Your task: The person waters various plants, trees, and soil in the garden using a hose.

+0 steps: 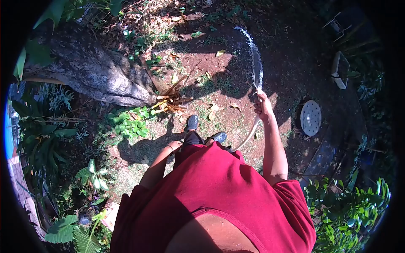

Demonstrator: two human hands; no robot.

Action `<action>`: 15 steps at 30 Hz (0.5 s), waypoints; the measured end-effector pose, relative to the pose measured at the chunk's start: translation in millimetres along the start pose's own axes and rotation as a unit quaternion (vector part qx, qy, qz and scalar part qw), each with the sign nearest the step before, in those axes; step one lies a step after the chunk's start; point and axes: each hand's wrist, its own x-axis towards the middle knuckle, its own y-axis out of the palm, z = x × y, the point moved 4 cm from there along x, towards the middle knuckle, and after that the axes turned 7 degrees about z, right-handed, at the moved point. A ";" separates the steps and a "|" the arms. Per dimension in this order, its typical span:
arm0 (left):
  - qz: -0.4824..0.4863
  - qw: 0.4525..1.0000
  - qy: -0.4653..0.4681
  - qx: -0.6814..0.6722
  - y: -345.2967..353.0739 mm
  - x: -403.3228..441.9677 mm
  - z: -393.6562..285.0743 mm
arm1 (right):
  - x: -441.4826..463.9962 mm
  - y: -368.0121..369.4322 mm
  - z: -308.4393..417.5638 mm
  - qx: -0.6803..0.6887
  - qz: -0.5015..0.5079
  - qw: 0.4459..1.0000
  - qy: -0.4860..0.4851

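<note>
My right hand (263, 106) is closed around the end of a pale hose (249, 138), which runs down from the fist toward my waist. From the hose end a stream of water (256, 59) arcs forward and a little left over the soil. My left hand (174, 145), with a thin dark band at the wrist, hangs beside my dark shorts near the left thigh; its fingers are too small and partly hidden to make out.
A thick tree trunk (101, 74) lies in view at the upper left, with cut yellowish stalks (171, 101) by its base. Leafy plants (130, 123) grow left of my shoes (192, 123). A round perforated cover (311, 118) is on the ground at right, below a pale block (339, 71).
</note>
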 end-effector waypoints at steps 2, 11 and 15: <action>0.000 1.000 -0.002 0.001 -0.1 -1.0 -0.8 | 0.8 -0.7 0.9 -0.003 -0.002 1.000 -0.001; -0.012 0.999 0.031 0.012 3.6 18.3 14.2 | -10.5 4.7 1.9 0.020 0.013 1.000 0.007; 0.034 0.996 0.076 0.041 1.8 41.6 27.3 | -27.1 -9.6 -18.4 0.073 -0.026 0.997 0.022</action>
